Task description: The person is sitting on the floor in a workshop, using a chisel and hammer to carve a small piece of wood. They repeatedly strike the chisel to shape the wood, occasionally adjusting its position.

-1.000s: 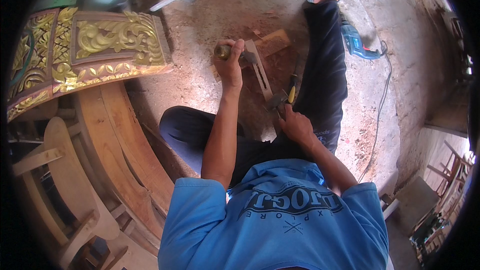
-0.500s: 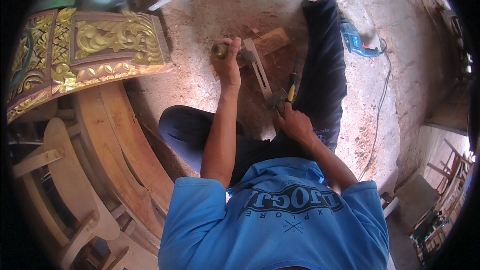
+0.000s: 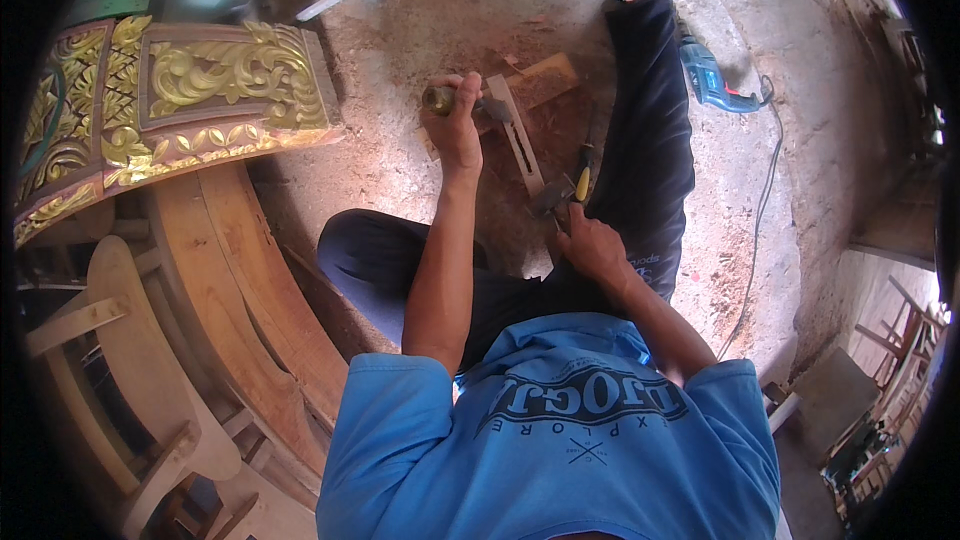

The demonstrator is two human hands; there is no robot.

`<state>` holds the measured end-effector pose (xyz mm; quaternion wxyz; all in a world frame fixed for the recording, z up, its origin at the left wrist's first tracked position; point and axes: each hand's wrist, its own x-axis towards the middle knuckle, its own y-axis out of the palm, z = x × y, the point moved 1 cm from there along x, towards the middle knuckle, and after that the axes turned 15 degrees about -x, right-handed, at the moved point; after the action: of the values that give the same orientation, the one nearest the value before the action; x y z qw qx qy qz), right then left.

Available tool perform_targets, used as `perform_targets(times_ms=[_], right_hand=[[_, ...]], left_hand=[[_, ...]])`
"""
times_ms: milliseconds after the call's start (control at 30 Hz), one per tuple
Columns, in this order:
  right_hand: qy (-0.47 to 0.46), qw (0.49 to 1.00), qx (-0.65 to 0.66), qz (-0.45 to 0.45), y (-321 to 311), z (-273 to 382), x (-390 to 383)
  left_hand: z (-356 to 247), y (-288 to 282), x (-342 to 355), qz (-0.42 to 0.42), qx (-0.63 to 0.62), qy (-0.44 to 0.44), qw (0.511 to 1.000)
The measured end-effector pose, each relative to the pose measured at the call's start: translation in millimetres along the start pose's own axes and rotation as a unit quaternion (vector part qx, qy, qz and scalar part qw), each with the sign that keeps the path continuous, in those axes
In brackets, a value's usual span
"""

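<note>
Left hand [image 3: 455, 120] clenched round a chisel handle [image 3: 438, 97] (blade mostly hidden). Right hand [image 3: 590, 245] gripping a hammer [image 3: 553, 198], handle concealed. Wood strip [image 3: 520, 135] between.

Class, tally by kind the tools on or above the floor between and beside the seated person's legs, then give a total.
Chisel in left hand: 1
Hammer in right hand: 1
Yellow-handled tool: 1
Blue power drill: 1
Total: 4
</note>
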<state>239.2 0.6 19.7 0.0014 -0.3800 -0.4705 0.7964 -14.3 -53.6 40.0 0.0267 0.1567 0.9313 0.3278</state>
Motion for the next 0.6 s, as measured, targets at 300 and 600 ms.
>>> perform_targets(times_ms=[300,600], right_hand=[[0.003,1.000,0.006,0.007,-3,1,-2],[-0.003,0.999,0.033,-0.020,-10,-3,-1]], left_hand=[[2,2,1,0.009,0.031,-0.012,0.999],[5,16,7,-0.025,0.054,-0.005,0.998]])
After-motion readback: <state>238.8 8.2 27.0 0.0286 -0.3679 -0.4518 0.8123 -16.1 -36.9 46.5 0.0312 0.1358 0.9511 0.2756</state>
